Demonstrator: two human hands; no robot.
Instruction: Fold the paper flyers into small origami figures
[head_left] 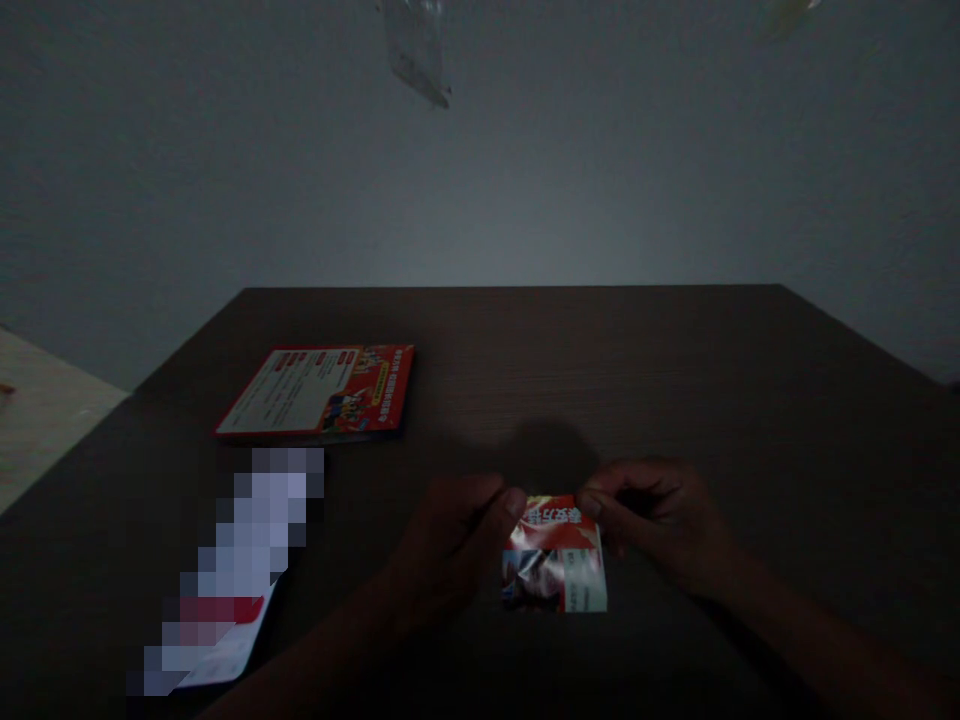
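Observation:
A small glossy printed leaflet (pixel 551 565), red along its top with pale lettering and a picture below, is held up between my two hands. At its upper left corner, my left hand (pixel 457 540) pinches it with thumb and forefinger. My right hand (pixel 656 515) grips the upper right corner in the same way, thumb toward me. The lower part of the leaflet hangs free, slightly creased and shiny. Dim light leaves the other fingers of both hands dark, and I cannot tell whether the leaflet is a single sheet or folded.
A stack of red and white printed leaflets (pixel 322 395) lies at the left of the dark wooden table (pixel 637 360). Nearer to me is a phone (pixel 232 580) with a lit, blurred-out screen. Behind the table rises a grey wall (pixel 585 180) with a clear plastic piece (pixel 416 50) on it.

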